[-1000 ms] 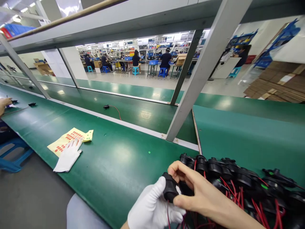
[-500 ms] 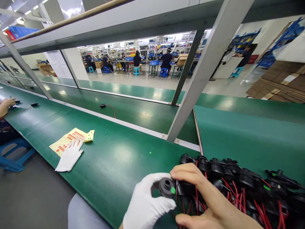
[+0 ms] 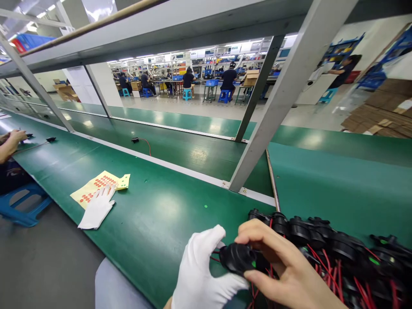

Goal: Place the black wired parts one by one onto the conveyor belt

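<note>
My left hand [image 3: 201,268], in a white glove, curls around a black round plastic part with red wires [image 3: 236,259]. My bare right hand [image 3: 283,262] grips the same part from the right, thumb below and fingers above. A small green dot sticks to the part's right side, and red wires come out at its left. The part is tilted on its side above the table's near edge. Right beside my right hand lies a pile of similar black parts [image 3: 334,244] with red wires, some bearing green dots.
An empty white glove [image 3: 98,209] lies on a yellow sticker sheet [image 3: 85,189] on the green table [image 3: 154,223]. A slanted metal post [image 3: 273,116] rises beyond my hands. One black wired piece [image 3: 135,140] lies on the conveyor strip. A co-worker's hand [image 3: 16,136] is at far left.
The black part has turned from its round end facing up to lying sideways. My right fingers have closed on it, and the view has shifted slightly.
</note>
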{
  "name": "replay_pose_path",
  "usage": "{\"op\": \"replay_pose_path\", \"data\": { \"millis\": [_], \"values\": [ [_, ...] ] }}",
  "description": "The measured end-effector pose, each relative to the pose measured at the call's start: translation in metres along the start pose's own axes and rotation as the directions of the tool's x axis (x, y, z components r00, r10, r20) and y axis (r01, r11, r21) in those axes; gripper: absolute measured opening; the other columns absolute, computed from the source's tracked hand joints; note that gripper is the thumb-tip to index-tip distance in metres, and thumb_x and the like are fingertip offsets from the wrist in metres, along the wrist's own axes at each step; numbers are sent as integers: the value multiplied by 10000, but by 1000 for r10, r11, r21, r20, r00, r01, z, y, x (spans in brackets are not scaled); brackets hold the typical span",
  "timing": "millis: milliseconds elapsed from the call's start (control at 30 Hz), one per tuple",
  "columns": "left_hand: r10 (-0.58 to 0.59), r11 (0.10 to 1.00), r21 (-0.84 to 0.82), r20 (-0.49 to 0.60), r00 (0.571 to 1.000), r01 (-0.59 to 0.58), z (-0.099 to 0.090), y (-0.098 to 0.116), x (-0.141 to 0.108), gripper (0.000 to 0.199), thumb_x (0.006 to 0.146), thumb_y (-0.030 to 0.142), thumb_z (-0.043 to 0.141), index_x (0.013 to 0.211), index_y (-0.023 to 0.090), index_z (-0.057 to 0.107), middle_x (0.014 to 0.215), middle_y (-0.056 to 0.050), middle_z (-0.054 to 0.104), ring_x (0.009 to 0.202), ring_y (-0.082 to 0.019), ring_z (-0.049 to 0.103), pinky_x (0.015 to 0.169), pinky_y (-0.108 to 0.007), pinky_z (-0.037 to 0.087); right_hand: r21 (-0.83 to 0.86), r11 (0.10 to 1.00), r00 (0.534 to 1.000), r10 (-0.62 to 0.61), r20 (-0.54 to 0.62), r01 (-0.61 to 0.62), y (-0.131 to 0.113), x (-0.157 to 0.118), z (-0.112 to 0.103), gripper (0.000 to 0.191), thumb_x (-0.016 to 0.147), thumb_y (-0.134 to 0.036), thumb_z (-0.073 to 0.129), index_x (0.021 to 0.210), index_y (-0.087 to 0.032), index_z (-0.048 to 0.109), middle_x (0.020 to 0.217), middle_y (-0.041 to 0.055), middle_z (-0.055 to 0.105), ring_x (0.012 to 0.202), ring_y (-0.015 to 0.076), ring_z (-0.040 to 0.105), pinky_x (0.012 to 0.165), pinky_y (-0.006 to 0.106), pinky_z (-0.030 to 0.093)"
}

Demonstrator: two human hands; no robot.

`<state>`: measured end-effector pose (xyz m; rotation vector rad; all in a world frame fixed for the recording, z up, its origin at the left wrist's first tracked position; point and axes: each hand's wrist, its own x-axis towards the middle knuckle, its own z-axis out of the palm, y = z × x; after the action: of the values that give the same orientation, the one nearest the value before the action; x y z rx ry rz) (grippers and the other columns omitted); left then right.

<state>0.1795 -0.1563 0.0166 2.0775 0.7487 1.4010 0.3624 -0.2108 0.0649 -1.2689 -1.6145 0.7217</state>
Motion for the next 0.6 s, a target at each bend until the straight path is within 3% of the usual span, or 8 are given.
{"op": "replay_pose_path", "data": {
  "millis": [100,167,200,267,333,400,467,600],
  "values": [
    [-189,981,-42,-22,982,188,8,3,-9,555,704,461,853,1192,291,649,985,-33,747,830,-209,712,762,-321,585,295,916,963,261,71,-270,10,1,6,139,881,-314,711,978,-278,617,892,-3,606,798,153,628,682,208,536],
    [-450,855,-242,93,888,459,9,6,-9,403,725,468,830,1052,264,713,937,-32,751,822,-205,695,773,-317,555,405,843,934,331,133,-356,16,2,9,278,856,-487,738,969,-259,626,873,-2,590,789,156,598,677,221,513],
    [-553,711,-385,212,806,589,9,7,-8,389,744,517,797,1001,234,727,893,-39,749,758,-186,683,733,-303,542,432,824,930,336,149,-367,19,3,10,378,814,-565,755,991,-255,634,870,-2,578,784,157,578,675,228,500],
    [-582,269,-643,485,653,717,7,8,-4,519,756,656,717,929,167,735,753,-39,718,563,-123,608,593,-256,491,439,818,928,329,173,-372,22,6,11,530,761,-664,748,1084,-257,642,852,-9,547,758,157,535,665,240,473],
    [-470,-186,-721,662,584,668,4,8,1,595,749,702,696,861,119,736,627,-11,653,435,-63,489,492,-215,410,382,831,913,344,219,-404,21,11,11,558,806,-676,694,1174,-261,636,835,-14,526,729,153,502,668,256,461],
    [-391,-452,-685,728,564,571,4,8,4,534,738,627,764,813,99,738,584,11,616,416,-40,440,466,-196,372,303,847,890,360,279,-437,18,16,14,498,880,-641,631,1193,-253,646,851,-3,541,746,160,508,708,279,468],
    [-357,-546,-655,746,561,523,6,7,5,451,745,551,800,765,106,731,574,21,607,415,-36,426,459,-192,362,245,872,882,334,333,-423,13,21,19,483,907,-640,586,1165,-240,667,873,10,568,771,173,527,728,298,479],
    [-374,-464,-695,715,590,549,9,3,4,499,737,631,762,715,134,721,538,17,598,390,-59,429,434,-220,368,178,923,903,268,337,-340,-1,32,33,482,915,-667,533,1000,-219,687,817,13,586,791,203,575,714,316,512]
  ]
}}
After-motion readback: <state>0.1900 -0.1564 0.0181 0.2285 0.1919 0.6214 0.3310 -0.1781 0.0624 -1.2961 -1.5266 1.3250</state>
